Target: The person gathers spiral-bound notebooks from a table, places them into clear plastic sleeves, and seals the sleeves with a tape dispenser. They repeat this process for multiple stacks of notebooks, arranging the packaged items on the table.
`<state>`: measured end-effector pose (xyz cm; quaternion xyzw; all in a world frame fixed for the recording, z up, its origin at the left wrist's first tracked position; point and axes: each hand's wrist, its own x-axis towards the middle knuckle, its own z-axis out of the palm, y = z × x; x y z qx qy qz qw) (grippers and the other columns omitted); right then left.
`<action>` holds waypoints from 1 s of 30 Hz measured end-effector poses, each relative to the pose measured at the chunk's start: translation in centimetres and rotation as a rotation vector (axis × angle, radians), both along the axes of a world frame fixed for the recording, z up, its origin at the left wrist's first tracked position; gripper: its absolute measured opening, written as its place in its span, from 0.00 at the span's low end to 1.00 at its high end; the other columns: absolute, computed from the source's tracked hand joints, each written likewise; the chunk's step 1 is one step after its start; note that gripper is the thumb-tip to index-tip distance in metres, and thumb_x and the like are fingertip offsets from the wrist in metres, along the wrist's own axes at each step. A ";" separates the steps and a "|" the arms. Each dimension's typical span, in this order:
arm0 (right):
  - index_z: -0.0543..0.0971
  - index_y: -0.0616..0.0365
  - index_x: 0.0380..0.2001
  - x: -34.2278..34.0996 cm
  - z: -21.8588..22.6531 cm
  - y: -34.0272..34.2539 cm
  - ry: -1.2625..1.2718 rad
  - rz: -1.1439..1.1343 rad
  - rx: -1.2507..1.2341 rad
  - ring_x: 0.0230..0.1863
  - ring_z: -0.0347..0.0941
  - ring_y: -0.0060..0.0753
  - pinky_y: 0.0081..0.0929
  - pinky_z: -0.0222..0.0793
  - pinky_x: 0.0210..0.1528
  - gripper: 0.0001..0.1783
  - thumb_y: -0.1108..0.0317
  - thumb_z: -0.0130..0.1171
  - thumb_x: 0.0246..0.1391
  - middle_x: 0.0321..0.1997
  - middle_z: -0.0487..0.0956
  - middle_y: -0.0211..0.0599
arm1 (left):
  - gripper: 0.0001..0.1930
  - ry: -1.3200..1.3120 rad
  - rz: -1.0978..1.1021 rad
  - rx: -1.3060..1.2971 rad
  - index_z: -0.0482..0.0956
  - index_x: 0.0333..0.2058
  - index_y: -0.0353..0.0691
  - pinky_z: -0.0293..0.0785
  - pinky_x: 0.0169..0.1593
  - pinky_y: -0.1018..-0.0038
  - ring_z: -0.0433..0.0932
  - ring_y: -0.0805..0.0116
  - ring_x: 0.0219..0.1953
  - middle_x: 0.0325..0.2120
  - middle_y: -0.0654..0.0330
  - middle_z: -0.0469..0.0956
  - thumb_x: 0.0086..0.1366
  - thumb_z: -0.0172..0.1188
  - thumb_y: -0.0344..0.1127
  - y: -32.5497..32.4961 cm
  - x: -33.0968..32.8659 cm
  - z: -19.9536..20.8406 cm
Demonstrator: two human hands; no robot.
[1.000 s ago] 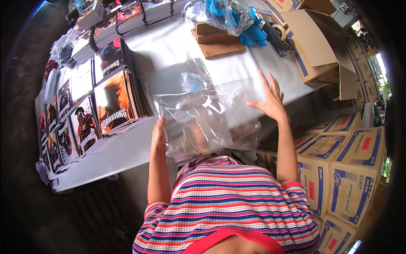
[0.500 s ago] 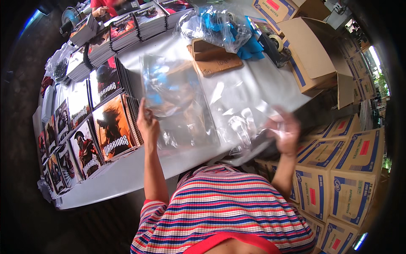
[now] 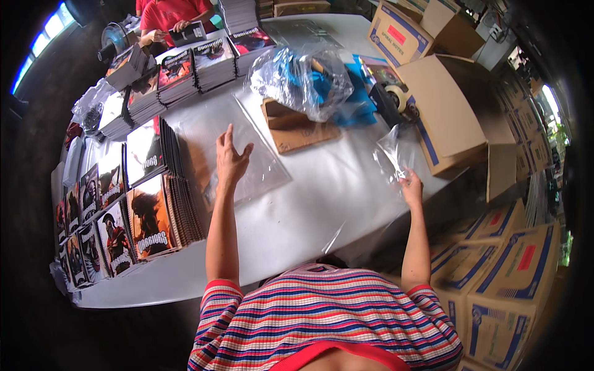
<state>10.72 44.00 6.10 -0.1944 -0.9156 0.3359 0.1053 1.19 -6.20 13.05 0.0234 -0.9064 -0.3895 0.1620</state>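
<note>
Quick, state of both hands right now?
Left hand: open, fingers spread, over a flat clear plastic sheet.
Right hand: closed, holding crumpled clear film.

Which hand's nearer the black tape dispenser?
Right. The right hand, holding clear thin plastic, is below the black tape dispenser in view; the left hand is farther away, lower and well left.

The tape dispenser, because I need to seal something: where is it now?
In the head view, the tape dispenser is on the right side of the table, beyond the right hand, between the blue material and the open cardboard box.
</note>
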 end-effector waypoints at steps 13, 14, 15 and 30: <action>0.36 0.45 0.66 -24.6 10.3 -11.0 0.273 0.773 -0.051 0.70 0.34 0.50 0.39 0.39 0.67 0.67 0.73 0.70 0.27 0.69 0.39 0.49 | 0.54 -0.017 -0.026 0.127 0.60 0.55 0.34 0.62 0.57 0.65 0.62 0.52 0.55 0.50 0.50 0.64 0.28 0.78 0.45 6.6 -11.5 -4.2; 0.36 0.42 0.65 -28.1 8.2 -10.4 0.302 0.673 -0.354 0.68 0.39 0.55 0.42 0.42 0.65 0.65 0.70 0.68 0.28 0.67 0.43 0.57 | 0.54 0.021 -0.031 0.165 0.60 0.55 0.34 0.62 0.57 0.65 0.62 0.52 0.55 0.51 0.49 0.64 0.27 0.78 0.46 7.2 -12.2 -4.6; 0.36 0.43 0.65 -30.6 8.2 -10.6 0.315 0.513 -0.534 0.68 0.40 0.54 0.42 0.43 0.65 0.64 0.69 0.68 0.29 0.67 0.44 0.57 | 0.54 0.010 -0.031 0.189 0.60 0.56 0.35 0.62 0.57 0.65 0.63 0.52 0.55 0.51 0.49 0.64 0.28 0.78 0.45 7.2 -12.4 -4.9; 0.43 0.52 0.64 -41.1 -1.0 -15.5 0.586 0.098 -0.266 0.57 0.57 0.52 0.41 0.52 0.60 0.69 0.67 0.76 0.19 0.55 0.62 0.51 | 0.30 -0.017 0.160 0.752 0.62 0.50 0.32 0.65 0.50 0.71 0.71 0.63 0.43 0.42 0.54 0.71 0.48 0.60 0.32 6.7 -12.3 -14.0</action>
